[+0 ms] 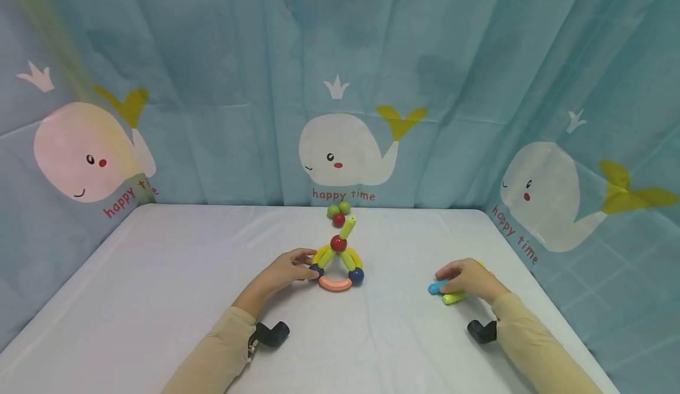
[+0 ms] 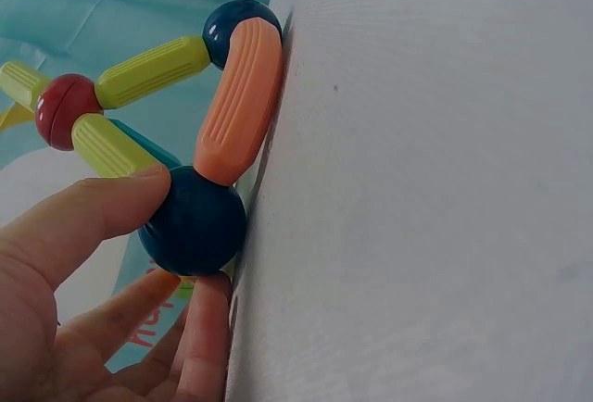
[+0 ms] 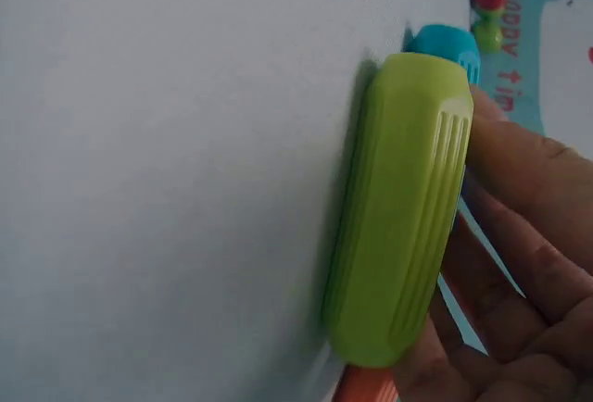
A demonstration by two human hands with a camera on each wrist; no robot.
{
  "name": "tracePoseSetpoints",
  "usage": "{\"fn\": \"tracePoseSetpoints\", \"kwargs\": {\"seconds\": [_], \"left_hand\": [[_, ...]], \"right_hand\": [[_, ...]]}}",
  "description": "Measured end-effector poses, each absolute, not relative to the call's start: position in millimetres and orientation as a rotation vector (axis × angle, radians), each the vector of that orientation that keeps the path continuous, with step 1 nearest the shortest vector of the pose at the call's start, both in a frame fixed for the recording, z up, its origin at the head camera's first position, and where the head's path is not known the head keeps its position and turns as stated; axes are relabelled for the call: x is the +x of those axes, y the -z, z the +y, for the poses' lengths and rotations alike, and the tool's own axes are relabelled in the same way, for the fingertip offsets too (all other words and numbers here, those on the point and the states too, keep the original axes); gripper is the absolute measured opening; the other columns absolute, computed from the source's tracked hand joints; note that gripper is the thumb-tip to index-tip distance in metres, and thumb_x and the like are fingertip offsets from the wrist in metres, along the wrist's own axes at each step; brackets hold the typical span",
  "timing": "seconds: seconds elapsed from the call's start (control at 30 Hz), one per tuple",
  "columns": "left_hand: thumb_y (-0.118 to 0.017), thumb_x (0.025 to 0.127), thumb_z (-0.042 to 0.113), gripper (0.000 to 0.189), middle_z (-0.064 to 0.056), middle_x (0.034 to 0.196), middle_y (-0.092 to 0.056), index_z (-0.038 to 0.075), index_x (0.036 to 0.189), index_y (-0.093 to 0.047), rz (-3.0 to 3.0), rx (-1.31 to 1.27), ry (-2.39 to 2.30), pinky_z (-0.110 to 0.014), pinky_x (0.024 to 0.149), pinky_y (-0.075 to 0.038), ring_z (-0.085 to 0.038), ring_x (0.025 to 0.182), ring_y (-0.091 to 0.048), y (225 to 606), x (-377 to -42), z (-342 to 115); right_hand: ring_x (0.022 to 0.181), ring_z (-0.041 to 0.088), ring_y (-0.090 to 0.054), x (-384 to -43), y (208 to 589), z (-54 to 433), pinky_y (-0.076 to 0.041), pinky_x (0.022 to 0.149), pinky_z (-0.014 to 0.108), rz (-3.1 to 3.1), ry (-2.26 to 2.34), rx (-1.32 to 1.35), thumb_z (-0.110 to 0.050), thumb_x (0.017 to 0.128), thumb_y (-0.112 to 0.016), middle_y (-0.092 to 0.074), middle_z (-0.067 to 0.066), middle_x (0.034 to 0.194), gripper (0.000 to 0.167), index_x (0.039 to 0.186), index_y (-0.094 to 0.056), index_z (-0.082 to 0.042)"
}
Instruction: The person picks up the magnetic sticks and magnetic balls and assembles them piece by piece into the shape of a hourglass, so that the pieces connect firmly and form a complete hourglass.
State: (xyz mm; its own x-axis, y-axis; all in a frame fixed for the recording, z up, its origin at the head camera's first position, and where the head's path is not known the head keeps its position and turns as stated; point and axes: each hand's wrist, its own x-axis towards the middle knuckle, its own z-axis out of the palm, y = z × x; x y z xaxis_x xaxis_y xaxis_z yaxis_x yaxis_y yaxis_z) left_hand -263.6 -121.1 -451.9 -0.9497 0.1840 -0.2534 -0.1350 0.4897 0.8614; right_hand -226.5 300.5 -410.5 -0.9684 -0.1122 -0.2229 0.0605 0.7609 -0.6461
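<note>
My left hand (image 1: 289, 269) pinches a dark blue ball (image 2: 193, 221) of a magnetic stick-and-ball figure, thumb on one side and fingers on the other. A curved orange stick (image 1: 335, 285) joins it to a second dark blue ball (image 1: 356, 276). Two light green sticks rise from these balls to a red ball (image 1: 338, 243), topped by another green stick (image 1: 347, 227). Behind them curves a yellow piece (image 1: 358, 256). Over at the right, my right hand (image 1: 470, 279) holds a blue stick (image 1: 437, 287) between thumb and fingers. A light green stick (image 3: 398, 207) lies beside it, nearer me.
Two green balls (image 1: 344, 207) and a loose red ball (image 1: 339, 220) sit at the table's back edge. An orange stick (image 3: 366, 385) and a bit of yellow (image 1: 481, 264) show around the right hand. A whale-printed curtain (image 1: 239, 116) hangs behind the white table (image 1: 159, 276).
</note>
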Motion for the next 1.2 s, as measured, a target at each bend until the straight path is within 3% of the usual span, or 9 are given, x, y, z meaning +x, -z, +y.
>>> {"fn": "tracePoseSetpoints", "kwargs": {"seconds": [0.07, 0.13, 0.17, 0.23, 0.57, 0.8, 1.2], "left_hand": [[-0.08, 0.082, 0.026, 0.063, -0.011, 0.133, -0.06, 0.017, 0.14, -0.055, 2.422, 0.041, -1.449, -0.041, 0.093, -0.053, -0.024, 0.111, -0.06, 452.6, -263.7, -121.1], [-0.08, 0.082, 0.025, 0.063, -0.011, 0.133, -0.06, 0.017, 0.14, -0.056, 2.411, 0.036, -1.46, -0.041, 0.093, -0.053, -0.023, 0.111, -0.06, 452.8, -263.3, -121.3], [-0.08, 0.082, 0.024, 0.063, -0.011, 0.132, -0.06, 0.016, 0.14, -0.056, 2.408, 0.038, -1.465, -0.041, 0.093, -0.053, -0.023, 0.11, -0.061, 452.7, -263.1, -121.5], [-0.08, 0.082, 0.024, 0.063, -0.011, 0.13, -0.061, 0.016, 0.14, -0.056, 2.403, 0.038, -1.468, -0.042, 0.093, -0.054, -0.022, 0.108, -0.061, 452.7, -262.7, -121.9], [-0.08, 0.082, 0.026, 0.065, -0.009, 0.121, -0.063, 0.018, 0.141, -0.055, 2.378, -0.009, -1.458, -0.042, 0.092, -0.051, -0.022, 0.1, -0.063, 451.6, -263.4, -121.8], [-0.08, 0.082, 0.025, 0.064, -0.01, 0.121, -0.063, 0.018, 0.14, -0.055, 2.386, -0.003, -1.458, -0.041, 0.091, -0.052, -0.021, 0.099, -0.063, 452.1, -262.8, -121.4], [-0.082, 0.08, 0.025, 0.066, -0.007, 0.107, -0.062, 0.017, 0.14, -0.055, 2.366, -0.011, -1.471, -0.028, 0.075, -0.047, -0.019, 0.092, -0.061, 449.1, -263.6, -120.4]], "right_hand": [[0.093, 0.017, -0.063, -229.7, 410.2, 296.7, -0.044, 0.098, 0.049, 2.711, 0.991, -0.045, -0.017, 0.078, -0.083, -0.075, 0.007, 0.102, 0.029, 0.104, -0.075, -0.006], [0.087, 0.016, -0.063, -232.4, 410.6, 293.0, -0.053, 0.083, 0.036, 2.694, 1.0, -0.09, -0.012, 0.079, -0.081, -0.074, 0.009, 0.1, 0.027, 0.104, -0.074, -0.002], [0.085, 0.016, -0.062, -233.7, 410.9, 291.0, -0.054, 0.075, 0.031, 2.69, 1.001, -0.119, -0.01, 0.08, -0.08, -0.074, 0.01, 0.1, 0.027, 0.104, -0.074, 0.0], [0.085, 0.015, -0.061, -236.3, 411.2, 285.7, -0.052, 0.074, 0.026, 2.698, 1.008, -0.154, -0.01, 0.08, -0.079, -0.074, 0.01, 0.102, 0.027, 0.105, -0.074, 0.0], [0.101, 0.019, -0.062, -242.6, 399.3, 232.7, -0.051, 0.09, 0.039, 2.757, 1.262, -0.16, -0.021, 0.088, -0.075, -0.072, 0.008, 0.105, 0.031, 0.115, -0.07, -0.005], [0.1, 0.014, -0.067, -244.3, 391.8, 193.3, -0.051, 0.1, 0.043, 2.624, 1.589, -0.051, -0.026, 0.086, -0.077, -0.073, 0.005, 0.11, 0.036, 0.116, -0.068, -0.007], [0.093, 0.012, -0.066, -242.5, 387.3, 139.0, -0.056, 0.091, 0.029, 2.42, 2.163, -0.046, -0.013, 0.084, -0.079, -0.068, -0.004, 0.092, 0.028, 0.102, -0.059, -0.004]]}}
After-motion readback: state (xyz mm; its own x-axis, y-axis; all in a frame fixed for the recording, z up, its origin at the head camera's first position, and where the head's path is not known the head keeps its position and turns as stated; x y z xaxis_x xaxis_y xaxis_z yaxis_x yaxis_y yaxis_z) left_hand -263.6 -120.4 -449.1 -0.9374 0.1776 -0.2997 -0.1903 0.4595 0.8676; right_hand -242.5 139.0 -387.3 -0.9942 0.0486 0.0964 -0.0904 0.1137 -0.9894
